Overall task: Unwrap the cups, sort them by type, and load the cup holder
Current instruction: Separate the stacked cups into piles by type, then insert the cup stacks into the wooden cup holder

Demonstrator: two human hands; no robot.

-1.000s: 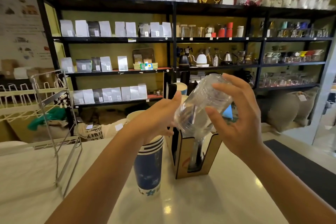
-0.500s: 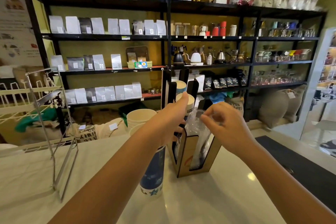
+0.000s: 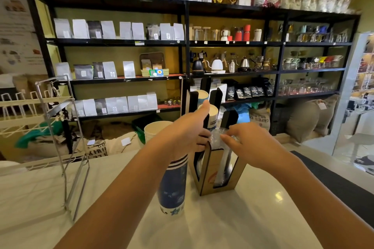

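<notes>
on the pale surface [image 3: 253, 226] in front of the person stands a wooden cup holder [image 3: 208, 180] with tall black-edged slots — the nearest slot holds a stack of clear plastic cups [image 3: 223, 159], whose top rises just above the slot's rim. both hands meet at that top. the left hand [image 3: 188, 129] is curled around the near left side of the holder, thumb raised and pointing up, fingers wrapped toward the clear stack. the right hand [image 3: 251, 143] comes in from the right with its fingertips [image 3: 224, 137] bunched together, pinching the crinkled top of the clear cups or their thin wrap — which of the two cannot be told. the slots behind hold paper cups with pale rims [image 3: 210, 111], one behind the other. just left of the holder, touching or nearly touching it, a tall stack of blue paper cups [image 3: 172, 186] stands rim-down on the surface, partly hidden by the left forearm. beyond it sit cream paper cups [image 3: 155, 129], open end up. a bare wire rack [image 3: 66, 143] stands at the left of the surface. black shelves [image 3: 182, 42] with coffee bags and kettles fill the back wall.
</notes>
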